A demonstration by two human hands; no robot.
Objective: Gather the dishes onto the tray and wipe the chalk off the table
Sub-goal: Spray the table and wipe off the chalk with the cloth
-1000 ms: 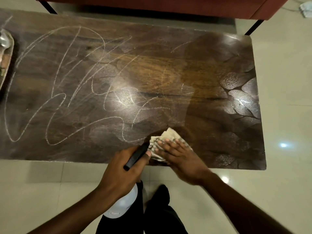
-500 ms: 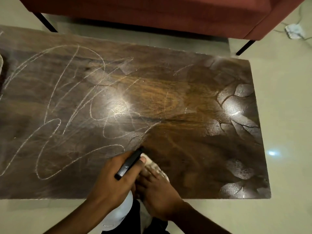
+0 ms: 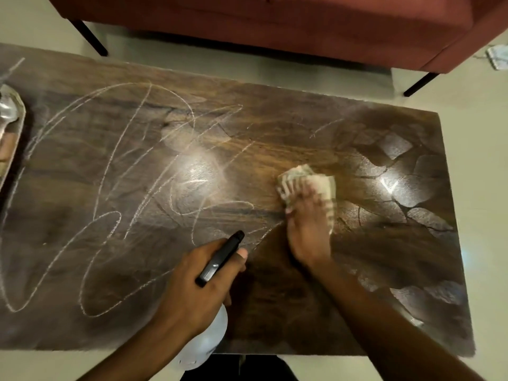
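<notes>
Wiping under way: cloth (image 3: pixel 308 181) is pressed on the table (image 3: pixel 384 270) mid-right by the right hand (image 3: pixel 308 232), fingers flat for pressure. Spray bottle (image 3: pixel 220 259) is gripped in the left hand (image 3: pixel 189 292), ready for respraying. Chalk (image 3: pixel 118 215) covers the left side; tray (image 3: pixel 17 138) sits at the left edge.

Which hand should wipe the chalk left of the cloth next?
Right, probably. The right hand presses the cloth flat on the table, beside the unwiped chalk lines. The left hand grips the spray bottle, so it has no free fingers.
</notes>
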